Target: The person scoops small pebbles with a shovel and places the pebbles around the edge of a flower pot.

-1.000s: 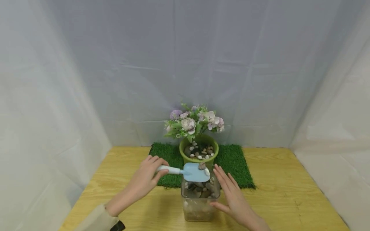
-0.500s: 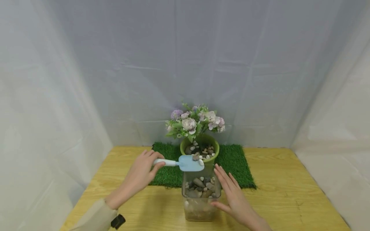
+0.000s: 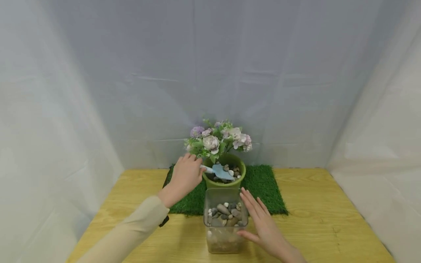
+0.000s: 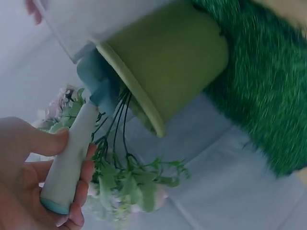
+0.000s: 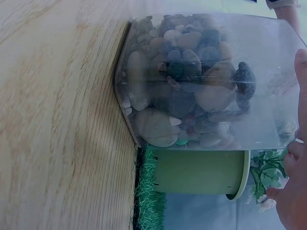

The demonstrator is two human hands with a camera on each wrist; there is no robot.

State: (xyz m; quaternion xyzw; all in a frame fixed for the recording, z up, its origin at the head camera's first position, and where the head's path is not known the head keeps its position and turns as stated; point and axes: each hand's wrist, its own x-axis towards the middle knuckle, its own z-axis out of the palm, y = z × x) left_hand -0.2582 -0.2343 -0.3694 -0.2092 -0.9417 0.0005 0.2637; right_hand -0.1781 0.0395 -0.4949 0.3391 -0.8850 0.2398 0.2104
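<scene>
My left hand (image 3: pixel 185 176) grips the white handle (image 4: pixel 69 160) of a small garden trowel with a light blue blade (image 3: pixel 221 171). The blade is tilted inside the rim of a green flowerpot (image 3: pixel 242 175), with stones beside it. Flowers (image 3: pixel 211 143) in white, pink and purple grow from the pot, and more pebbles lie in it. In front stands a clear plastic container (image 3: pixel 225 243) holding many pebbles (image 5: pixel 182 86). My right hand (image 3: pixel 264 228) lies with straight fingers along the container's right side, near its rim.
Under the pot lies a green artificial grass mat (image 3: pixel 263 190) on a yellow wooden table (image 3: pixel 312 226). The container stands close in front of the pot. Pale sheets (image 3: pixel 210 73) hang behind and at both sides.
My left hand has moved forward, carrying the trowel from above the container to the pot. The blade, level before with stones on it, is now tilted. My right hand stays at the container.
</scene>
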